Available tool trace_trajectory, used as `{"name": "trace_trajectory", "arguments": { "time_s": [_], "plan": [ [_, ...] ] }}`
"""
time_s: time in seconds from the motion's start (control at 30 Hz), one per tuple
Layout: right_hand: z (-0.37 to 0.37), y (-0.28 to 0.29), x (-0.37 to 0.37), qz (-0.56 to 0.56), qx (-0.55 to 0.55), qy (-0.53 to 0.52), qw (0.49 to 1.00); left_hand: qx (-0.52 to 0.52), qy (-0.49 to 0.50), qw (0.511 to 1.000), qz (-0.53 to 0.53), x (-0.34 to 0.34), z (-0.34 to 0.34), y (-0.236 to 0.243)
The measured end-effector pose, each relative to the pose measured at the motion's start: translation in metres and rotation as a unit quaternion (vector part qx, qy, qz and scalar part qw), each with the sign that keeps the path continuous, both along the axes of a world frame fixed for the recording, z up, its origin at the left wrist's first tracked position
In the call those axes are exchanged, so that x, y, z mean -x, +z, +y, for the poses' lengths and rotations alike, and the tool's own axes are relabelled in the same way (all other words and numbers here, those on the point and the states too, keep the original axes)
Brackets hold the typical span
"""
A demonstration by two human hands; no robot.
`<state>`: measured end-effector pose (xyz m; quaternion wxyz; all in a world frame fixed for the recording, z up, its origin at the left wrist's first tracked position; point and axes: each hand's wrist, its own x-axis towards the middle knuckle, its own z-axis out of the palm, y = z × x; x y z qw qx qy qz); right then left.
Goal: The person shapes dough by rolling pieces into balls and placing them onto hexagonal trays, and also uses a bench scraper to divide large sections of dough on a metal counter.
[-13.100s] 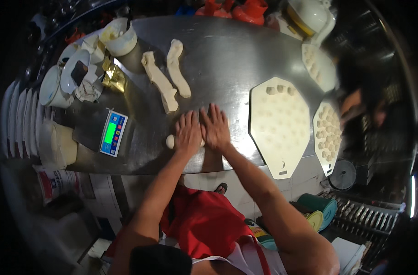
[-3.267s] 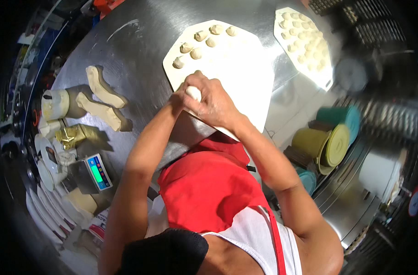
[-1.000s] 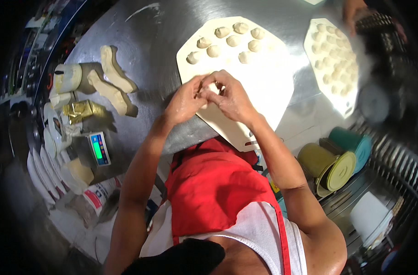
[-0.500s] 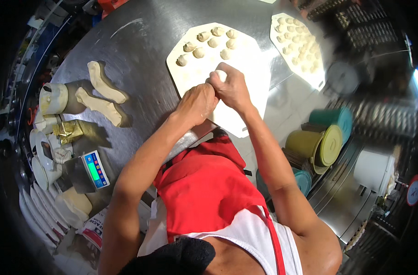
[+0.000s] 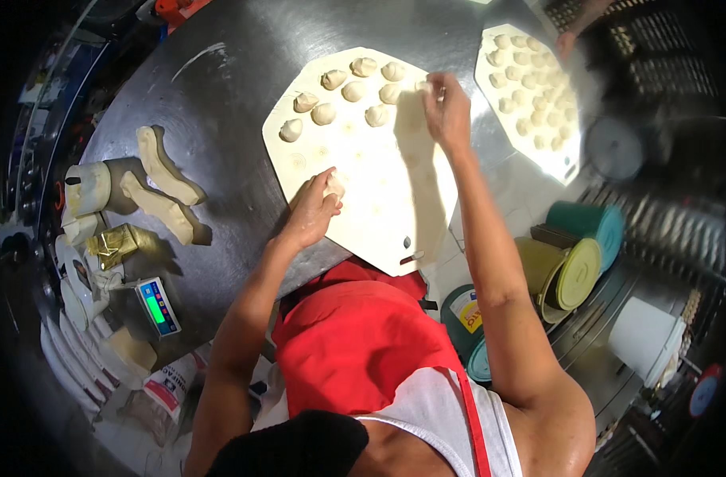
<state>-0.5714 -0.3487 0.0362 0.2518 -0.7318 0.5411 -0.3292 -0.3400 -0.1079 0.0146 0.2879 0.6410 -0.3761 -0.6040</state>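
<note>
From above, I see my right hand [image 5: 446,107] reaching to the far edge of a pale, many-sided plastic tray [image 5: 379,207] on the round steel worktop [image 5: 220,95], fingers pinched on a small dough ball [image 5: 421,87] beside the rows of dough balls [image 5: 351,91] already there. My left hand [image 5: 311,215] cups another small dough piece [image 5: 333,187] at the tray's near edge. To place well, I judge each ball should land apart from its neighbours. Two long dough strips [image 5: 163,187] and a small digital scale [image 5: 158,306] lie left; a second filled tray [image 5: 530,99] sits right. Nothing blocks the reach.
</note>
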Motion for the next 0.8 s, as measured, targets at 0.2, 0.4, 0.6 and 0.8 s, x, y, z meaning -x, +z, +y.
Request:
{"name": "trace_trajectory", "arguments": {
  "time_s": [0.2, 0.4, 0.6, 0.8],
  "plan": [
    [-0.004, -0.026, -0.007, 0.076, -0.013, 0.024, 0.997, 0.065, 0.125, 0.988, 0.055, 0.005, -0.01, 0.014],
    [0.13, 0.071, -0.069, -0.117, -0.285, 0.255, 0.917, 0.09, 0.091, 0.984, 0.125, -0.008, -0.019, 0.064],
    [0.163, 0.088, -0.075, -0.1, -0.291, 0.177, 0.935, 0.176, -0.133, 0.97, -0.103, -0.019, 0.017, 0.09],
    [0.203, 0.1, -0.081, -0.055, -0.196, 0.124, 0.971, 0.227, -0.131, 0.935, -0.239, 0.007, 0.033, 0.112]
  ]
}}
